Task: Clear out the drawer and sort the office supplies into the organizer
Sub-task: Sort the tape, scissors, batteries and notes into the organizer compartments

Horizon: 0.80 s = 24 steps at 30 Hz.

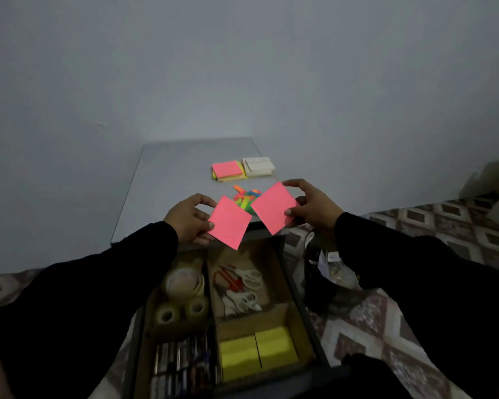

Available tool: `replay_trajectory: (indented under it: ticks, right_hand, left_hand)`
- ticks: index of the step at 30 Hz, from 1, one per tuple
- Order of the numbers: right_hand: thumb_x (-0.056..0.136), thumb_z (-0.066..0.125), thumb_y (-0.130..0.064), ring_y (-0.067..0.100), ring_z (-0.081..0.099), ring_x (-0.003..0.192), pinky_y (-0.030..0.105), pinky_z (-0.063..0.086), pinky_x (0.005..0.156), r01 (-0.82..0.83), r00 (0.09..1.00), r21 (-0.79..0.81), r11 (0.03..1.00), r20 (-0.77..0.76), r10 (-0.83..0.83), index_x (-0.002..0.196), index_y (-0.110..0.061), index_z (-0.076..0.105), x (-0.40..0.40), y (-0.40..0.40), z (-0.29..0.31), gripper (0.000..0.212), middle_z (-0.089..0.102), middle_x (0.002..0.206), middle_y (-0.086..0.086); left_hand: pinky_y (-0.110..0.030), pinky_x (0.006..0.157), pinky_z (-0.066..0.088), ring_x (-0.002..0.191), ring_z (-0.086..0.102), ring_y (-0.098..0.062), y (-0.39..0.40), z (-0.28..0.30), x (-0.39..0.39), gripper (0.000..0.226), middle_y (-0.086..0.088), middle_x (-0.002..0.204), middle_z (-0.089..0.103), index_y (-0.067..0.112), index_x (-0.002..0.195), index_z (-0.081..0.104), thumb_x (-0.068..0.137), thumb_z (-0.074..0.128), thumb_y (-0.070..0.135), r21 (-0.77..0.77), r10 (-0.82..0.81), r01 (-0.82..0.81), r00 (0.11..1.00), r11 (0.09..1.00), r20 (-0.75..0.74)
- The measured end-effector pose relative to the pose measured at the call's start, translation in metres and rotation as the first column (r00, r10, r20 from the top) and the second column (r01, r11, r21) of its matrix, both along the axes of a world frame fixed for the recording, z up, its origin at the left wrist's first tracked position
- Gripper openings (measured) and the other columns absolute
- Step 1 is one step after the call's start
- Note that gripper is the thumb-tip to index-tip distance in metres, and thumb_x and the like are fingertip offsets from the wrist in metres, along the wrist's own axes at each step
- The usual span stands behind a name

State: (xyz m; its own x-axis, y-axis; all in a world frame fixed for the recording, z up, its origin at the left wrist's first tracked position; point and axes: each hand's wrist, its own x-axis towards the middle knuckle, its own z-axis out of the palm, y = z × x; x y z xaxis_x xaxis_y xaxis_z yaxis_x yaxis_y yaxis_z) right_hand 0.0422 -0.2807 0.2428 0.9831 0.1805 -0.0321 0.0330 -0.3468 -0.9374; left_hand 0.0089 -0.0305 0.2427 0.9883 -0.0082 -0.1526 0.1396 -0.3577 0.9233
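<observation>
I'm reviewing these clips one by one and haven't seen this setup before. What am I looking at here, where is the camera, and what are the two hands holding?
There is no machine: a person wears a camera on the head, looking forward and down at their own hands. The left hand pinches one pink pad; the right hand pinches another pink pad. Beyond them, on the grey tabletop, lie a note stack, a white block and a pile of colourful small pieces. Below is the organizer, already holding tape rolls, scissors, pens and yellow pads.
</observation>
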Motion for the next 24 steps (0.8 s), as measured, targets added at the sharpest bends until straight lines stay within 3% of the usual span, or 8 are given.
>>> replay_trajectory:
  ticks: [3, 8, 12, 14, 17, 20, 22, 24]
  right_hand:
    - [0.084, 0.051, 0.017, 0.025, 0.057, 0.059, 0.027, 0.055, 0.053, -0.008, 1.000, 0.000, 1.000, -0.028, 0.008, 0.134, -0.013, 0.038, -0.029, -0.009, -0.010, 0.060, 0.053, 0.074, 0.014]
    - [0.085, 0.049, 0.017, 0.024, 0.056, 0.061, 0.026, 0.055, 0.054, -0.026, 0.997, 0.001, 1.000, -0.068, 0.026, 0.132, -0.015, 0.041, -0.069, -0.023, -0.033, 0.058, 0.051, 0.073, 0.013]
    - [0.084, 0.050, 0.018, 0.023, 0.057, 0.064, 0.027, 0.055, 0.055, -0.029, 0.995, 0.005, 1.000, -0.093, 0.029, 0.133, -0.015, 0.041, -0.087, -0.036, -0.051, 0.060, 0.052, 0.077, 0.013]
    - [0.083, 0.050, 0.019, 0.024, 0.057, 0.068, 0.027, 0.056, 0.055, -0.035, 0.994, 0.015, 0.999, -0.107, 0.037, 0.134, -0.013, 0.041, -0.094, -0.041, -0.058, 0.060, 0.052, 0.082, 0.013]
    - [0.083, 0.050, 0.020, 0.024, 0.057, 0.071, 0.026, 0.056, 0.053, -0.030, 0.992, 0.041, 0.999, -0.125, 0.035, 0.132, -0.012, 0.041, -0.102, -0.046, -0.066, 0.060, 0.053, 0.088, 0.013]
    - [0.083, 0.050, 0.019, 0.025, 0.058, 0.077, 0.025, 0.057, 0.053, -0.029, 0.987, 0.034, 0.999, -0.159, 0.034, 0.130, -0.015, 0.042, -0.108, -0.049, -0.075, 0.059, 0.053, 0.103, 0.020]
    - [0.084, 0.051, 0.018, 0.025, 0.058, 0.078, 0.025, 0.057, 0.053, -0.031, 0.983, 0.019, 0.999, -0.178, 0.034, 0.130, -0.016, 0.043, -0.110, -0.051, -0.081, 0.058, 0.052, 0.108, 0.020]
    - [0.084, 0.050, 0.018, 0.024, 0.058, 0.077, 0.025, 0.057, 0.054, -0.038, 0.982, -0.002, 0.999, -0.185, 0.037, 0.132, -0.014, 0.042, -0.111, -0.052, -0.088, 0.058, 0.052, 0.107, 0.016]
  left_hand:
    - [-0.026, 0.045, 0.053, 0.043, 0.062, -0.012, -0.014, -0.024, -0.030, 0.032, -0.010, 0.076, 0.051, 0.011, 0.109, 0.047, 0.089, 0.048, -0.014, -0.041, -0.025, 0.022, 0.998, 0.999, -0.061]
    - [-0.025, 0.040, 0.051, 0.038, 0.061, -0.010, -0.044, -0.063, -0.069, 0.053, -0.012, 0.076, 0.049, 0.014, 0.133, 0.035, 0.090, 0.039, -0.017, -0.086, -0.063, 0.049, 0.984, 0.995, -0.165]
    - [-0.027, 0.045, 0.054, 0.042, 0.063, -0.013, -0.059, -0.090, -0.091, 0.052, -0.019, 0.097, 0.055, 0.012, 0.135, 0.037, 0.091, 0.038, -0.016, -0.155, -0.056, 0.013, 0.958, 0.988, -0.282]
    - [-0.030, 0.052, 0.056, 0.054, 0.067, -0.019, -0.061, -0.103, -0.102, 0.045, -0.020, 0.096, 0.059, 0.006, 0.131, 0.040, 0.092, 0.038, -0.015, -0.176, -0.050, -0.009, 0.942, 0.984, -0.331]
    - [-0.033, 0.057, 0.057, 0.086, 0.065, -0.036, -0.065, -0.117, -0.116, 0.033, -0.025, 0.116, 0.059, 0.007, 0.117, 0.043, 0.092, 0.039, -0.014, -0.174, -0.018, -0.058, 0.914, 0.983, -0.406]
    - [-0.029, 0.050, 0.055, 0.096, 0.063, -0.040, -0.071, -0.128, -0.122, 0.028, -0.026, 0.116, 0.059, 0.010, 0.107, 0.042, 0.091, 0.041, -0.014, -0.142, 0.011, -0.085, 0.888, 0.986, -0.460]
    - [-0.036, 0.058, 0.056, 0.102, 0.061, -0.043, -0.075, -0.139, -0.122, 0.026, -0.024, 0.106, 0.058, 0.010, 0.096, 0.045, 0.090, 0.043, -0.015, -0.132, 0.024, -0.097, 0.883, 0.986, -0.469]
    - [-0.045, 0.069, 0.054, 0.091, 0.062, -0.044, -0.079, -0.149, -0.120, 0.029, -0.022, 0.097, 0.057, 0.011, 0.082, 0.044, 0.088, 0.045, -0.017, -0.145, 0.039, -0.118, 0.887, 0.982, -0.460]
